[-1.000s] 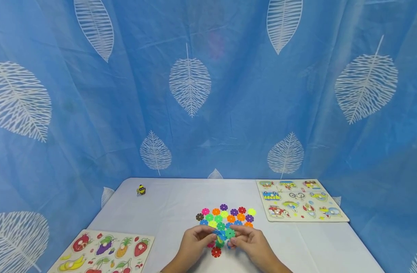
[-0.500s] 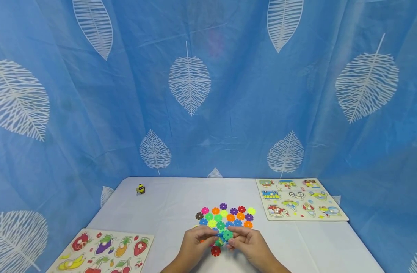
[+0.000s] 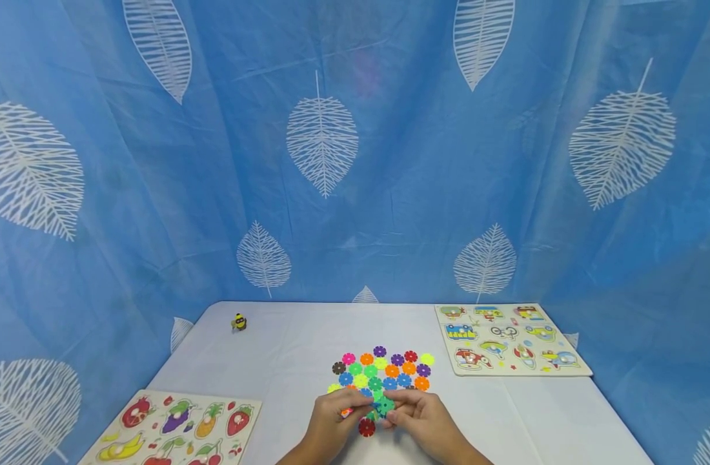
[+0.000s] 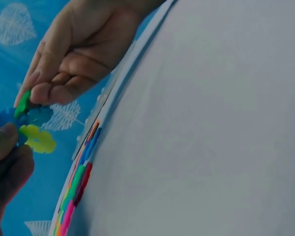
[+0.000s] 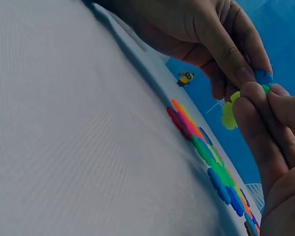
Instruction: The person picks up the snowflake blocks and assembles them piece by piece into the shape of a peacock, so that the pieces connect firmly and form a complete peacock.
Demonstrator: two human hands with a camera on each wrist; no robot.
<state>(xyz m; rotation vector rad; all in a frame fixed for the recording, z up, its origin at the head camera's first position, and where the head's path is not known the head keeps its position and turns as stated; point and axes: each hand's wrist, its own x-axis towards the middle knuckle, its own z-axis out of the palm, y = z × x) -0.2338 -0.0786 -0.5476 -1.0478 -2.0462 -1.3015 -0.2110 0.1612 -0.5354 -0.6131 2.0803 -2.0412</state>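
Observation:
In the head view, my left hand (image 3: 333, 418) and right hand (image 3: 427, 416) meet above the near side of a spread of flower-shaped plastic discs. Between the left thumb and fingers a blue disc (image 4: 5, 116) is pinched, part of a small cluster with a yellow disc (image 4: 38, 139) and another blue disc (image 4: 40, 115). My right thumb and fingers pinch a green disc (image 4: 22, 103), which touches the cluster; whether it is slotted in cannot be seen. In the right wrist view, fingers hide most of the cluster except the yellow disc (image 5: 229, 114).
Loose discs of several colours lie flat beyond the hands, with a red disc (image 3: 366, 427) nearest me. A fruit puzzle board (image 3: 253, 420) is at front left, a vehicle puzzle board (image 3: 508, 352) at back right. A small yellow-and-black figure (image 3: 239, 322) stands at back left.
My right hand has moved slightly left, bringing the green disc closer to the left hand's cluster. The left hand stays nearly in place. Loose discs and boards have not moved.

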